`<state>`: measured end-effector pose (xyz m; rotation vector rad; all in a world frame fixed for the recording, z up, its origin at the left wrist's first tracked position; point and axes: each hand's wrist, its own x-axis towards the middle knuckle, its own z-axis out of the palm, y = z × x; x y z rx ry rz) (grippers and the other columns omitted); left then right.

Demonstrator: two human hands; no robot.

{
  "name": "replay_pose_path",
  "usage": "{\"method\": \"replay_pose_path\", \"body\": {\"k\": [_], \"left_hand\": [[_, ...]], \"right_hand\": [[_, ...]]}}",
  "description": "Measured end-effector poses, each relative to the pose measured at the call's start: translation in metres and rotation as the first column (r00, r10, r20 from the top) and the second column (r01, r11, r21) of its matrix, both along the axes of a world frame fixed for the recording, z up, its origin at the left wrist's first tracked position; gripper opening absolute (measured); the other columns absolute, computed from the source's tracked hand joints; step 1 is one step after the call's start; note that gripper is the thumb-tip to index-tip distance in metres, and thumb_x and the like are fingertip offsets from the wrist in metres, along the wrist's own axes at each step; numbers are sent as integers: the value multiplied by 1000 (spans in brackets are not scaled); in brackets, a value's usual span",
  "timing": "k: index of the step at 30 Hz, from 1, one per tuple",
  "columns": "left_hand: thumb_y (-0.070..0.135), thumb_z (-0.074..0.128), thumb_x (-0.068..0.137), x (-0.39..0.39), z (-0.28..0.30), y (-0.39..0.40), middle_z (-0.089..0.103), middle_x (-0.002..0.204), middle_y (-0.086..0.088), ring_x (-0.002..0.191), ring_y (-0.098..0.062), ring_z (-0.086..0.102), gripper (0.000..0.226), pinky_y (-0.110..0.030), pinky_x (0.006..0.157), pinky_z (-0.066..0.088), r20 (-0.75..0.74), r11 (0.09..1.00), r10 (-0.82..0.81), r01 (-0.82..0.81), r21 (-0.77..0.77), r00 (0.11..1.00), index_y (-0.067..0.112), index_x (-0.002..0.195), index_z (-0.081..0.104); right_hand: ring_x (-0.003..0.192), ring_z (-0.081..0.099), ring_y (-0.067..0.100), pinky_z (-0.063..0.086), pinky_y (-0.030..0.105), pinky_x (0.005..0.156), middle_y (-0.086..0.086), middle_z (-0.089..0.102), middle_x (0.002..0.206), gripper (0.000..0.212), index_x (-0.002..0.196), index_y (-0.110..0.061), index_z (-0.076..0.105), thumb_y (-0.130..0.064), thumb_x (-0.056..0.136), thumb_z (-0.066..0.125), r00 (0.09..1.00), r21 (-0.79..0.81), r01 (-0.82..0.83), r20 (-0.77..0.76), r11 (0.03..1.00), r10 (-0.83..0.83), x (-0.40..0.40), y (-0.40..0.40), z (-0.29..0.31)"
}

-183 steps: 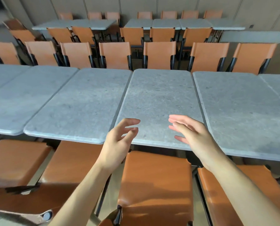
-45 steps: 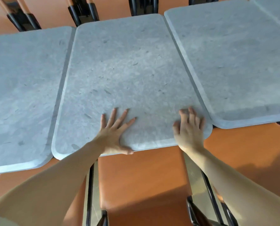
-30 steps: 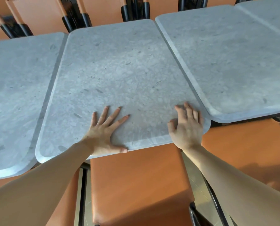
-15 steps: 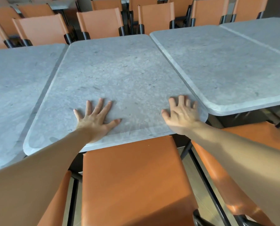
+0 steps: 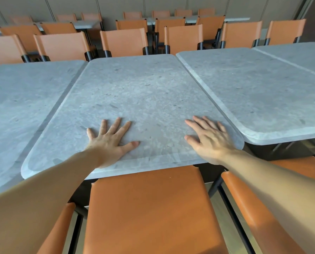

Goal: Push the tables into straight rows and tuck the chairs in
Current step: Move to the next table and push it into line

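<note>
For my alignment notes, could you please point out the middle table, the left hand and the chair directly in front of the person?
Middle table (image 5: 143, 92), head view, bare centre of its grey top.
Left hand (image 5: 108, 143), head view, back of the hand.
Chair (image 5: 149, 208), head view, centre of its orange seat.

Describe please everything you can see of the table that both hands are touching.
The middle table has a pale grey top that looks like speckled stone, rectangular with rounded corners and a bevelled rim. It lies level between two like tables, its near edge sticking out closer to the person than the right neighbour's. The left hand and right hand rest flat near that edge. An orange chair seat reaches under it. Its legs are hidden.
</note>
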<state>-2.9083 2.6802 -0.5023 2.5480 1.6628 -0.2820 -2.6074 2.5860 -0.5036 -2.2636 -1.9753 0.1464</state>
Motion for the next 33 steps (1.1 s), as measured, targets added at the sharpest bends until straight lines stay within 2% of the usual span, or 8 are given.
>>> {"method": "replay_pose_path", "body": {"k": [6, 12, 16, 20, 26, 28, 33], "left_hand": [[99, -32, 34, 0, 0, 3, -24, 167, 11, 155, -31, -19, 128, -69, 119, 3, -18, 1000, -20, 20, 10, 1000, 51, 152, -26], [95, -14, 58, -1, 1, 7, -21, 168, 12, 156, -30, -17, 104, -68, 119, 2, -1, 1000, -20, 20, 15, 1000, 51, 152, -25], [101, -24, 45, -2, -1, 9, -21, 167, 14, 156, -30, -17, 116, -68, 119, 2, 4, 1000, -24, 24, 16, 1000, 53, 151, -25], [101, -25, 43, 0, -1, 10, -21, 167, 14, 156, -30, -17, 117, -67, 119, 3, 2, 1000, -19, 19, 21, 1000, 53, 150, -26], [92, -7, 64, 2, 0, 12, -21, 168, 13, 156, -30, -16, 97, -68, 119, 2, -9, 1000, -7, 7, 11, 1000, 53, 151, -24], [94, -9, 62, 2, 1, 14, -20, 168, 13, 156, -30, -16, 99, -67, 120, 2, -7, 1000, -6, 6, 10, 1000, 53, 151, -24], [103, -24, 40, 2, 0, 19, -19, 168, 13, 156, -30, -14, 120, -66, 119, 4, 2, 1000, -13, 13, 16, 1000, 55, 150, -25]], "right_hand": [[155, 0, 12, 1, 46, 125, -15, 5, 168, 62, 157, -44, 12, -61, 99, 25, 1000, -4, 13, 14, 1000, -13, -1, 1, 0], [155, -1, 12, 1, 46, 125, -15, 3, 168, 62, 158, -44, 9, -61, 100, 24, 999, -18, 20, 32, 1000, -20, -1, 3, 1], [155, -4, 10, -1, 45, 125, -15, 1, 168, 64, 158, -44, 7, -61, 99, 23, 999, -22, 24, 33, 999, -24, -1, 3, 1], [154, -3, 9, 0, 45, 125, -16, 2, 168, 64, 158, -44, 8, -62, 99, 24, 999, -18, 28, 23, 999, -28, 0, 4, 0], [154, 0, 10, 0, 45, 125, -16, 6, 167, 63, 158, -44, 13, -61, 99, 27, 999, 4, 34, 1, 999, -34, 0, 8, -1], [154, 0, 10, 1, 45, 125, -16, 6, 167, 63, 158, -44, 13, -61, 99, 28, 999, 8, 32, 1, 999, -32, 1, 10, -1], [155, 1, 10, 1, 45, 125, -16, 6, 167, 63, 158, -44, 13, -61, 99, 27, 999, 5, 33, 9, 999, -33, 2, 15, -2]]}}
